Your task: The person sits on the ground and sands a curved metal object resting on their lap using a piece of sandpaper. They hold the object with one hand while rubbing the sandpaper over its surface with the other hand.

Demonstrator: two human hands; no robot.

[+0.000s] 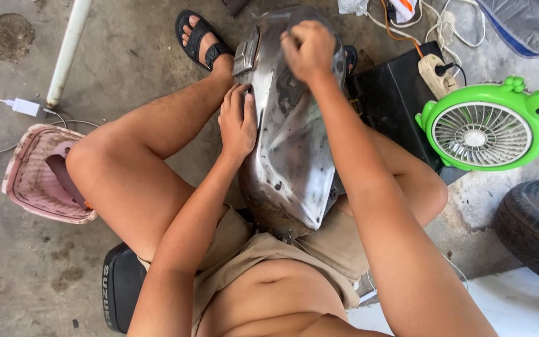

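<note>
A bare-metal motorcycle fuel tank (291, 156) lies lengthwise between my knees, its near end resting in my lap. My left hand (238, 122) presses flat against the tank's left flank, fingers apart. My right hand (309, 48) is closed in a fist on the tank's far top end, gripping something small against the metal; what it holds is hidden by the fingers. The tank surface is dull grey with scuffed, darker patches.
A green frog-shaped fan (491, 125) stands at right beside a black box (394, 100) and a power strip (438, 75). A tyre (534, 228) lies at the right edge. A pink basket (38, 175), a white pipe (67, 50) and a charger (23, 107) sit left. I sit on a black motorcycle seat (120, 287).
</note>
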